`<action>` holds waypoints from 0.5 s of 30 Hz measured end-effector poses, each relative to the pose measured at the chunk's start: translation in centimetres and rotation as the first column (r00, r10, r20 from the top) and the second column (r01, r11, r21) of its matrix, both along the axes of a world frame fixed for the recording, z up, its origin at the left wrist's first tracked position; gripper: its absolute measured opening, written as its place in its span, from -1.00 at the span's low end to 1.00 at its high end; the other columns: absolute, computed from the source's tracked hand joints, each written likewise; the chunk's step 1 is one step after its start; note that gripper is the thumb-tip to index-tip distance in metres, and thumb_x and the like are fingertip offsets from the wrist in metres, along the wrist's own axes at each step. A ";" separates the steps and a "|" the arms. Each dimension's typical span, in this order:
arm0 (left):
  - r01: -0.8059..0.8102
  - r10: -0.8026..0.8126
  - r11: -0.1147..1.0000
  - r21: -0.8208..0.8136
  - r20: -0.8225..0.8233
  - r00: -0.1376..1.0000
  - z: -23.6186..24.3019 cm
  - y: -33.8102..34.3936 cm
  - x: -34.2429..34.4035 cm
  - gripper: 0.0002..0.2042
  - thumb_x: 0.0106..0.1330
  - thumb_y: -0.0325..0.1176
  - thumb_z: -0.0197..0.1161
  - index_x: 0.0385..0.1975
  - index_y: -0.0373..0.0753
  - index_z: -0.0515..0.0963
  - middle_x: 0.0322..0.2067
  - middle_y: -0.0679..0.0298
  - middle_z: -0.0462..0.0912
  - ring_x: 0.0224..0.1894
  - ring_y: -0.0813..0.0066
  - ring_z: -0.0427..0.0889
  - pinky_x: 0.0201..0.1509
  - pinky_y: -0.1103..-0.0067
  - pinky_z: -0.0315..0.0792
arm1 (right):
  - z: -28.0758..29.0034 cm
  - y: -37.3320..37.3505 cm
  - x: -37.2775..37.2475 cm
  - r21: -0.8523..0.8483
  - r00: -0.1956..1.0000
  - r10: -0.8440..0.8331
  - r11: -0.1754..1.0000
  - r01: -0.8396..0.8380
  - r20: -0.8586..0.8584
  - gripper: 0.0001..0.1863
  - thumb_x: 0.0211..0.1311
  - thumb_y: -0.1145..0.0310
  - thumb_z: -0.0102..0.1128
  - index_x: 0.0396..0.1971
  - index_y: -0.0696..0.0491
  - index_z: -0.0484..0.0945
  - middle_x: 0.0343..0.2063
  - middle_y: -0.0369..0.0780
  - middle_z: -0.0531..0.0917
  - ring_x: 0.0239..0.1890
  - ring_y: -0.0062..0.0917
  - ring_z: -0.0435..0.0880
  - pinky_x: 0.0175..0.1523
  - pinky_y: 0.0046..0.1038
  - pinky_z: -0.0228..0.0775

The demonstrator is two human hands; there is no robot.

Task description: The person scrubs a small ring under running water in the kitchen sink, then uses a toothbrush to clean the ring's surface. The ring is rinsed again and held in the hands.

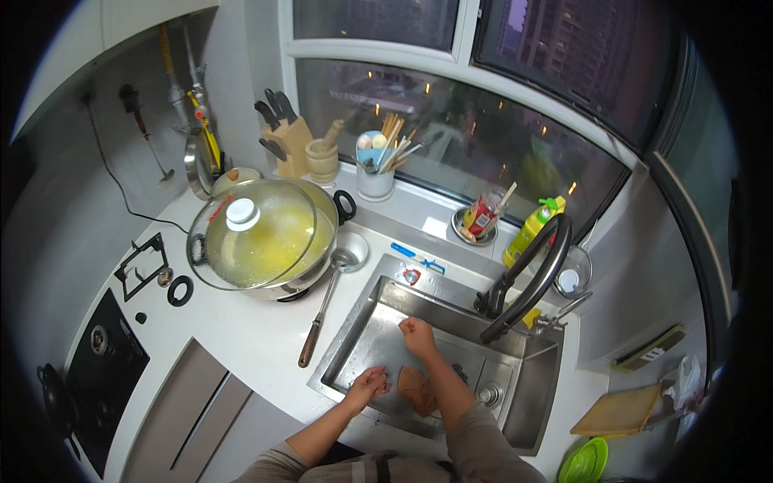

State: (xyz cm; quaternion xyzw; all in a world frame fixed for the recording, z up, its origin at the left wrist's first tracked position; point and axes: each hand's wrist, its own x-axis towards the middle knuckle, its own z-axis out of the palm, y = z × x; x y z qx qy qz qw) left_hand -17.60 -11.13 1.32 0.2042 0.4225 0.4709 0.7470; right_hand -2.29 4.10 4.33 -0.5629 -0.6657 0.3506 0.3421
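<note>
White tabletop (262, 342), bright; rectangular stainless-steel sink (377, 334), soft glare; white-framed window (342, 90), dim, orange glints; edges fisheye-bent, corners black.

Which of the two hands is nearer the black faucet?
The right hand, held farther back over the sink, is nearer the black faucet; the left hand is farther left, nearer the person.

Bare forearms (324, 435) are extended forward from grey-brown sleeves (487, 447); the right hand (417, 336), loosely fisted, is held farther out than the half-curled left hand (369, 386).
</note>
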 end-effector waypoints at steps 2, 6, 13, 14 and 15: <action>0.005 -0.002 1.000 -0.030 0.078 0.997 -0.5 0.3 -0.5 -0.71 0.33 -0.41 0.06 0.02 -0.29 0.32 -0.18 0.24 0.47 -0.16 0.39 0.55 -0.01 0.43 0.49 | -1.9 0.4 -0.4 0.018 1.000 -0.002 1.000 0.003 -0.017 -0.87 0.08 0.38 0.12 -0.48 0.14 0.57 -0.56 -0.12 0.60 -0.50 -0.41 0.58 -0.34 -0.44 0.39; -0.052 0.057 0.998 -0.029 0.229 0.972 -0.3 1.4 -2.0 -0.73 0.37 -0.31 -0.01 0.01 -0.23 0.31 -0.13 0.26 0.43 -0.05 0.39 0.48 0.10 0.36 0.42 | -2.3 0.0 -1.5 -0.035 1.000 0.026 0.999 -0.026 -0.002 -0.81 0.13 0.31 0.10 -0.47 0.12 0.57 -0.53 -0.09 0.59 -0.47 -0.35 0.60 -0.29 -0.44 0.40; -0.216 0.182 0.974 0.072 0.326 0.928 5.3 3.8 -2.2 -0.70 0.39 -0.33 -0.06 0.08 -0.23 0.28 0.01 0.18 0.42 0.02 0.38 0.47 0.16 0.47 0.37 | 4.2 -6.7 -2.1 -0.164 0.943 0.171 0.961 -0.224 -0.285 -0.88 0.11 0.41 0.16 -0.40 0.14 0.53 -0.49 -0.23 0.58 -0.47 -0.59 0.53 -0.35 -0.52 0.36; -0.202 0.163 0.975 0.092 0.320 0.933 5.4 3.8 -2.2 -0.70 0.39 -0.35 -0.07 0.08 -0.22 0.27 0.03 0.19 0.41 0.02 0.41 0.47 0.15 0.50 0.38 | 5.4 -7.5 -2.1 -0.104 0.950 0.215 0.964 -0.243 -0.227 -0.90 0.10 0.43 0.15 -0.41 0.14 0.53 -0.49 -0.22 0.55 -0.47 -0.55 0.52 -0.36 -0.50 0.35; -0.186 0.143 0.976 0.115 0.311 0.940 5.6 3.9 -2.1 -0.70 0.40 -0.36 -0.08 0.09 -0.21 0.27 0.04 0.19 0.40 0.02 0.43 0.46 0.14 0.52 0.38 | 6.7 -8.0 -2.0 -0.041 0.952 0.254 0.964 -0.265 -0.170 -0.91 0.10 0.44 0.15 -0.42 0.14 0.52 -0.50 -0.21 0.53 -0.48 -0.50 0.51 -0.36 -0.48 0.34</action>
